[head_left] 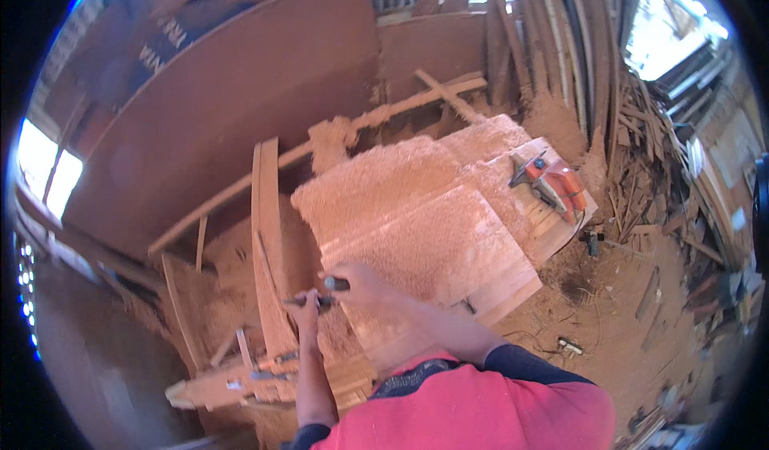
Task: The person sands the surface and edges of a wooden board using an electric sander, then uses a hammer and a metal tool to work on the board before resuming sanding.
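My left hand (303,307) is closed around a thin dark tool (324,302), whose exact kind I cannot make out. Just to its upper right, my right hand (358,280) grips a short dark tool with a rounded greyish end (337,284); the rest of it is hidden by the fingers. Both hands are close together between a long upright-looking plank (267,185) on the left and wide wooden boards (432,246) on the right. Reddish wood shavings (384,181) cover much of those boards.
An orange power tool (557,187) rests at the boards' far right end. Hand tools (272,370) lie on the wooden bench near my left forearm. A small dark object (468,306) sits near the boards' front edge. Scrap wood (641,153) piles up on the right.
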Demonstrator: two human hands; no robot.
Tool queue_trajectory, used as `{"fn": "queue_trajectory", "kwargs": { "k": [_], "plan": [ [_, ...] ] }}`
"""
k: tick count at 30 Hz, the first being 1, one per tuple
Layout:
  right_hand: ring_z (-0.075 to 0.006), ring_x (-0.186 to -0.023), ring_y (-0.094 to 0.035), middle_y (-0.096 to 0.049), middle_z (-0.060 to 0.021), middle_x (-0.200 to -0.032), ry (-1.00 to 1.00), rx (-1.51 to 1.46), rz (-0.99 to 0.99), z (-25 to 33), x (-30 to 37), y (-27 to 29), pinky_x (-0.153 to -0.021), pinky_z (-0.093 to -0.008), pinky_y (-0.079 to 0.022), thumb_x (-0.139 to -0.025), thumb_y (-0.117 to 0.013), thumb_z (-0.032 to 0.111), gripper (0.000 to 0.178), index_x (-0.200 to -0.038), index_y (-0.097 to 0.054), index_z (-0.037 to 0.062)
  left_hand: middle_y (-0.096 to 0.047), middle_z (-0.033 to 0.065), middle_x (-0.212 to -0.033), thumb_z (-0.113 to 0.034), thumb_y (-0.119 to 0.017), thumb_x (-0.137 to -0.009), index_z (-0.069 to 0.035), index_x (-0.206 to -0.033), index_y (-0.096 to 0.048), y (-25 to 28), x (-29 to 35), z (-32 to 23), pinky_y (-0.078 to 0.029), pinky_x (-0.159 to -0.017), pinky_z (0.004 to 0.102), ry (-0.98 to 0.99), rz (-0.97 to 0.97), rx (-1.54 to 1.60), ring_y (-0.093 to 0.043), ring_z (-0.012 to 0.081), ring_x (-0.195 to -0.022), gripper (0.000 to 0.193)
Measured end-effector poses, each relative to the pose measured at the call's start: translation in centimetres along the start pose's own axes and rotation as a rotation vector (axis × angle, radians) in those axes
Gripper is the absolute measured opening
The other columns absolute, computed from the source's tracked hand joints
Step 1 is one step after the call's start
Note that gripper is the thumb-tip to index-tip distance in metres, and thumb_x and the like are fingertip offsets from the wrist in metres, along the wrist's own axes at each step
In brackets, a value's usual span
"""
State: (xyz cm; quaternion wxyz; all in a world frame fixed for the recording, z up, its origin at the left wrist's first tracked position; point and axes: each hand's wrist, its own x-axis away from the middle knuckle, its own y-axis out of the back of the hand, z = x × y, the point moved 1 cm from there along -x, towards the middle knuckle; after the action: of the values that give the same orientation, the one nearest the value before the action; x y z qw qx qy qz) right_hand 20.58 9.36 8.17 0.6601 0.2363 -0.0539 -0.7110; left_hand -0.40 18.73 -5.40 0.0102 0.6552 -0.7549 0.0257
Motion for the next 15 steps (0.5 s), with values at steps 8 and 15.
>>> {"fn": "queue_trajectory", "kwargs": {
  "k": [8, 15],
  "plan": [
    [-0.0279, -0.111, -0.064, -0.062, -0.0149, -0.129, -0.071, 0.072, 0.173, 0.3, -1.3, 0.1, -0.093, -0.0367, -0.052, -0.076, -0.064, 0.002, 0.061, -0.136, -0.057, 0.0067, -0.057, 0.0026, -0.065, -0.012, -0.070, -0.086, -0.004, -0.073, -0.054, 1.1, -0.2, -0.4, -0.042, -0.053, 0.0289, -0.066, -0.156, -0.006, -0.052, 0.0107, -0.056, 0.022],
    [-0.0257, -0.122, -0.060, -0.061, -0.0123, -0.133, -0.218, -0.226, -0.077, -3.0, 3.4, 2.5, -0.099, -0.0360, -0.051, -0.087, -0.059, 0.000, 0.054, -0.141, -0.051, 0.0044, -0.060, 0.0063, -0.069, -0.012, -0.069, -0.087, 0.000, -0.084, -0.055, 2.1, 3.7, 1.9, -0.050, -0.058, 0.0321, -0.040, -0.473, 0.204, -0.064, 0.0171, -0.064, 0.018]
  ]
}}
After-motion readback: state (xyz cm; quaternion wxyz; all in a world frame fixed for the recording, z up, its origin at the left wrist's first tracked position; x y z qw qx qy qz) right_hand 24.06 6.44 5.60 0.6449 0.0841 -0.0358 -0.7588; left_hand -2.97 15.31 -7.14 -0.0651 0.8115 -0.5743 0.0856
